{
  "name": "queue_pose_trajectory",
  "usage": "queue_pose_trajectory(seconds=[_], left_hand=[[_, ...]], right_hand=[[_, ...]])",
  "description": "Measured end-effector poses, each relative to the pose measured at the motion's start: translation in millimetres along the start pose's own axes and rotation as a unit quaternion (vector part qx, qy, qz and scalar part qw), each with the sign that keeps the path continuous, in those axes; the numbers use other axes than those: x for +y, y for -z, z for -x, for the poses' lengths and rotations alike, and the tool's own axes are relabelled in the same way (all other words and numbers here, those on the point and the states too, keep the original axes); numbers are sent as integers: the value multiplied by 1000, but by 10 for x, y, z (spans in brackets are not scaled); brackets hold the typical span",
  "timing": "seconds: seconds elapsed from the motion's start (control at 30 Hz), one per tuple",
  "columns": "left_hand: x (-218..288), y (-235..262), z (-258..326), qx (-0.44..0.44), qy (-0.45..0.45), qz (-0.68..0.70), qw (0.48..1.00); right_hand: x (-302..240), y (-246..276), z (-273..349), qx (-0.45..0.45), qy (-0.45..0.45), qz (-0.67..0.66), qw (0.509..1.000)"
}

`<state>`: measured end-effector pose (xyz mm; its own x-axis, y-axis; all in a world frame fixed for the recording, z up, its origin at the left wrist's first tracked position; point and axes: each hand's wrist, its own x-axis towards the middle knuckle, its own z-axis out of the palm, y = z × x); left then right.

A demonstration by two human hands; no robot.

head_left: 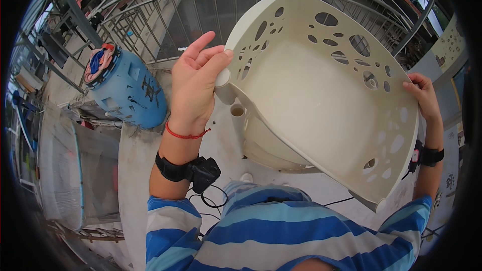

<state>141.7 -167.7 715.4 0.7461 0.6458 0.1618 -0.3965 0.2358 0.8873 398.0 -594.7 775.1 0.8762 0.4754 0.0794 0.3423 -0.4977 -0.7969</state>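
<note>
A cream plastic storage basket (311, 105) with oval cut-outs in its walls is held up, tilted, in front of me. My left hand (198, 70) grips its left edge near a round corner post, thumb on the rim and one finger sticking out. At the opposite side my right hand (422, 93) has its thumb over the rim, while its other fingers are partly hidden behind the wall. Below the basket, partly covered by it, is another cream plastic piece (266, 145) with an open round tube (237, 111) at its corner.
To the left a blue barrel (133, 88) with cloth on top stands by a metal railing (201, 10). A wrapped, translucent sheet-covered block (80, 170) lies nearer on that side. Cables (216, 200) hang from the device on my left forearm (193, 170). A patterned panel (447, 45) stands at right.
</note>
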Motion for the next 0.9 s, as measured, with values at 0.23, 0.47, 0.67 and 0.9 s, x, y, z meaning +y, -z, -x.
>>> queue_pose_trajectory(seconds=[0.23, 0.47, 0.67, 0.9], left_hand=[[60, -53, 29, -7, -17, -25, 1000], [-189, 52, 171, 29, 1, -16, 999], [-283, 95, 248, -57, -106, -166, 979], [-618, 114, 118, 10, -253, -171, 952]], right_hand=[[34, 5, -74, -16, 5, -28, 999], [59, 17, -248, -53, 19, -14, 998], [156, 50, -310, -61, 12, -3, 998], [95, -108, -110, 33, 31, 47, 998]])
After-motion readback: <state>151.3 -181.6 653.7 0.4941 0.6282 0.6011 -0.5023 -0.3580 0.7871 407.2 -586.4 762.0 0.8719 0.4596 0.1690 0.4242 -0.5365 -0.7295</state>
